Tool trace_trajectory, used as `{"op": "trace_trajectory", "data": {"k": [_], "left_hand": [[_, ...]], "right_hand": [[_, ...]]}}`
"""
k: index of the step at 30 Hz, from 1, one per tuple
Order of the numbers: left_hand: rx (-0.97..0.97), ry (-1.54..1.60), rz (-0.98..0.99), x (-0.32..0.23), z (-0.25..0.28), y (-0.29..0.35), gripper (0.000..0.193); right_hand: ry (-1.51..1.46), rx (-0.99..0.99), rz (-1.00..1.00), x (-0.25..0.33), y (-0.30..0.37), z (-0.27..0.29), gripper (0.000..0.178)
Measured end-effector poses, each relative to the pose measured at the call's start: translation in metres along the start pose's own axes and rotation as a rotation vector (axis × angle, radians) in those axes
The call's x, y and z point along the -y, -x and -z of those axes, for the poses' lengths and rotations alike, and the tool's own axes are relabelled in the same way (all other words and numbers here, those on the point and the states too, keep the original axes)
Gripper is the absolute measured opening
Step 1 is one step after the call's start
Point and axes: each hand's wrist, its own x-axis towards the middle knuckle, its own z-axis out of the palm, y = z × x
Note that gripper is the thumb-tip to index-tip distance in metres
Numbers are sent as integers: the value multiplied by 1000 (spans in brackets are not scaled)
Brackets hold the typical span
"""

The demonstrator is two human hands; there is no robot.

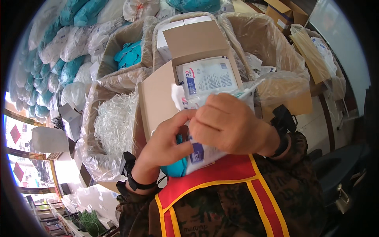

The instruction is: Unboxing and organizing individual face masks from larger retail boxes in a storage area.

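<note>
Close in front of my chest is a white printed plastic packet (201,160) with a blue patch. My right hand (229,124) is curled into a fist over its upper part, gripping the plastic. At the packet's left edge, my left hand (167,140) pinches it between thumb and fingers. A teal piece (174,169) shows below my left hand; whether it lies inside the packet or behind it I cannot tell. Just beyond my hands stands an open cardboard box (197,39), with similar white packets (207,75) lying flat inside. Both wrists wear black straps.
Plastic-lined cartons surround the box: one with white stringy strips (116,122) at left, one with teal pieces (129,54) behind, and one with some packets (256,63) at right. White and teal bags (59,51) are piled at far left. A white board (335,51) stands at right.
</note>
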Motion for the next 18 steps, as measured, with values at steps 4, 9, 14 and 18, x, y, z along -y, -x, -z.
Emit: {"op": "trace_trajectory", "data": {"k": [4, 9, 14, 18], "left_hand": [[-131, -282, -136, -11, -10, -5, 44], [-106, -300, -60, 6, 1, 12, 32], [-91, -217, -44, 13, 20, 27, 45], [10, 3, 27, 9, 13, 22, 68]], "right_hand": [[-99, 23, -37, 13, -4, -6, 16], [-61, -8, -80, 4, 0, 9, 29], [71, 99, -318, -11, 42, 34, 35], [-46, 114, -392, -7, 57, 35, 25]]}}
